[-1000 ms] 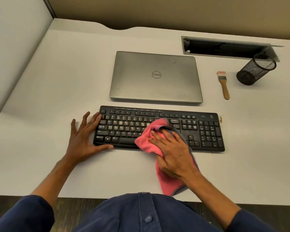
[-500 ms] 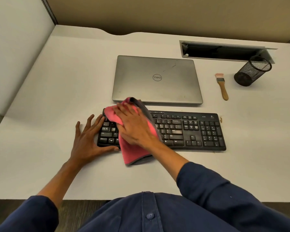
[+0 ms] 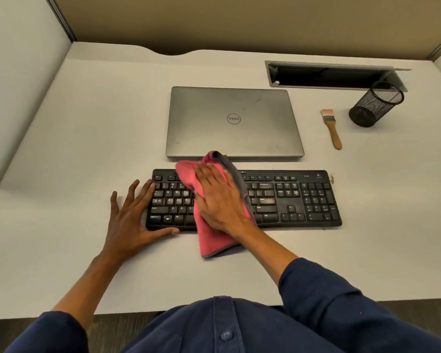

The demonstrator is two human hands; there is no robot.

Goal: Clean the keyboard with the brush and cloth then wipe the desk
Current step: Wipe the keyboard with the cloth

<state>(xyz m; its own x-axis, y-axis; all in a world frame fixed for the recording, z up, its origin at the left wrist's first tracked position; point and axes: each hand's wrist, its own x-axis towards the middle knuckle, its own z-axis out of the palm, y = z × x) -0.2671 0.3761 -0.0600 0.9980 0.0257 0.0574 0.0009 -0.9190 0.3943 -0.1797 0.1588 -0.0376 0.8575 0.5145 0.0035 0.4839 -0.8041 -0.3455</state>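
Head view, keyboard [image 3: 290,200]: black, lying flat on the desk [image 3: 61,149] just in front of the laptop, long side running left to right.
Cloth [image 3: 211,240]: pink with a grey edge, draped over the left-middle part of the keyboard; its near end hangs off the front edge onto the desk, its far end bunches up against the laptop's front edge.
Right hand [image 3: 219,200]: flat on top of the cloth, pressing it onto the keys; fingers straight and close together, pointing away and to the left (palm down, nothing curled round).
Left hand [image 3: 130,220]: resting at the keyboard's left end; fingers spread apart, their tips on the leftmost keys, thumb stretched along the front edge, palm on the desk.
Brush [image 3: 331,128]: wooden handle, pale bristles, lying on the desk to the right of the laptop, bristles pointing away, untouched by either hand.
Laptop [image 3: 234,121]: grey, lid closed, behind the keyboard.
Cup [image 3: 374,105]: black mesh, standing just right of the brush, near the cable slot [image 3: 329,77] in the desk's back right part.
Crumbs [image 3: 332,177]: a small brown speck on the desk at the keyboard's far right corner.
Sleeves: dark blue, the left one pushed up well above the wrist.
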